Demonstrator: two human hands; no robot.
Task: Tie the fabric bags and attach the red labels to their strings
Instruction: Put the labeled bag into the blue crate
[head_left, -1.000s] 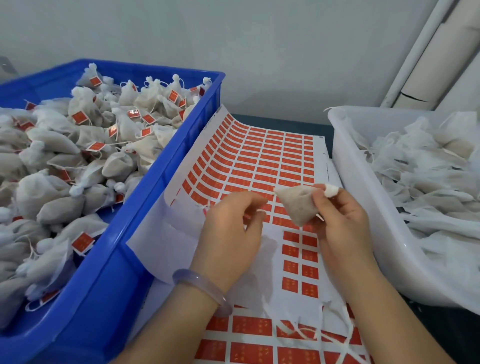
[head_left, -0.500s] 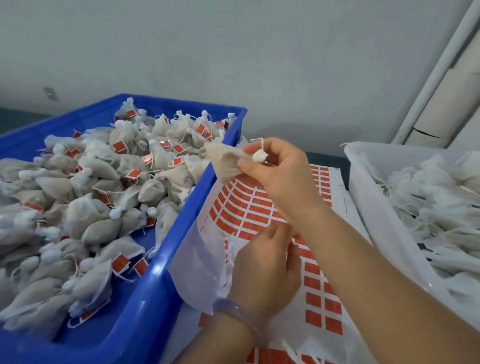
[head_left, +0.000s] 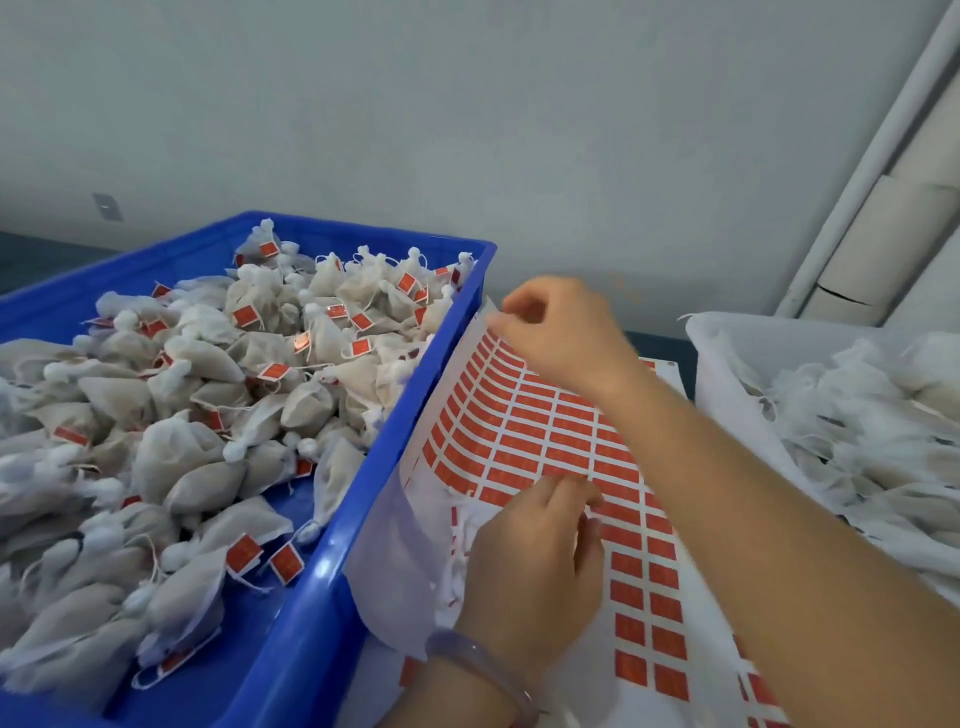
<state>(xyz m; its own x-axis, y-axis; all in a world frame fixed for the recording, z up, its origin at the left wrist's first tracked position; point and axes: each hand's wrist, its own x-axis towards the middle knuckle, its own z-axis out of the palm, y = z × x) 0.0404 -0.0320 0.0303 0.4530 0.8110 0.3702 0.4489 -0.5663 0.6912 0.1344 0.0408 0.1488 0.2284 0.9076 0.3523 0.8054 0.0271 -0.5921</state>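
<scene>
Left fingers (head_left: 566, 493) press together on the label sheet (head_left: 545, 431), seemingly pinching a red label's edge. The right hand (head_left: 561, 332), beyond them, is loosely curled and empty above the sheet's far corner. Tied bags (head_left: 208, 415) fill the blue bin (head_left: 332, 571) to their left; untied ones (head_left: 857, 426) lie right. Labels look thin and floppy: best peeled from a corner.

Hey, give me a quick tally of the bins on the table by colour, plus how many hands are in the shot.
Blue bin, holding tied, labelled bags: 1
White bin, holding white bags: 1
Hands: 2, left hand and right hand, both on the red label sheet
Total: 4
</scene>
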